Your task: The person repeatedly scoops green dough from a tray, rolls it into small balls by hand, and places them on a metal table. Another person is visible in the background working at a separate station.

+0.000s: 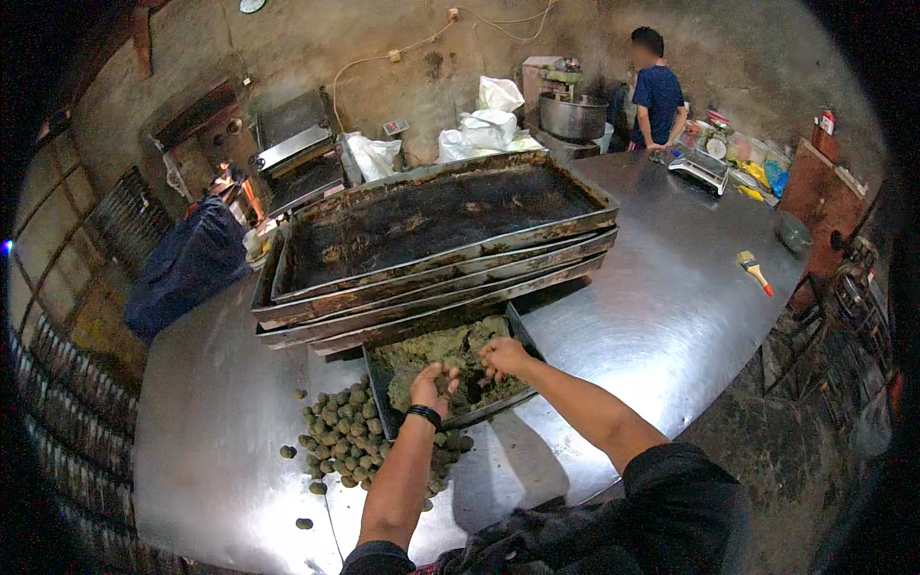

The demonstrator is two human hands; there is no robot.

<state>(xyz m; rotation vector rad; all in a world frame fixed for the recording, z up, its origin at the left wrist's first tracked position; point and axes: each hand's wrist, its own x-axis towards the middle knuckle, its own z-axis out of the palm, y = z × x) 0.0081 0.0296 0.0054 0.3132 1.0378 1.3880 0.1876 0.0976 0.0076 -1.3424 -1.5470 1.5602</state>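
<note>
- Facing the dough tray (491, 410), both hands work over the greenish dough (422, 353) lying inside it.
- Left hand (433, 385): over the tray's near-left part, fingers loosely curled; whether they grasp dough cannot be told.
- Right hand (505, 358): over the tray's right part, fingers bent inward; their contents likewise cannot be told.
- Dough balls (340, 426): heaped left of the dough tray on the metal bench (632, 335), a few lying apart.
- Large blackened trays (431, 225): stacked just behind the dough tray.
- Brush (755, 272): well right of the dough tray.
- Writing: far behind the dough tray, a small device (395, 126) shows red marks and a round wall dial (251, 5) is cut by the upper edge; both too small to read.
</note>
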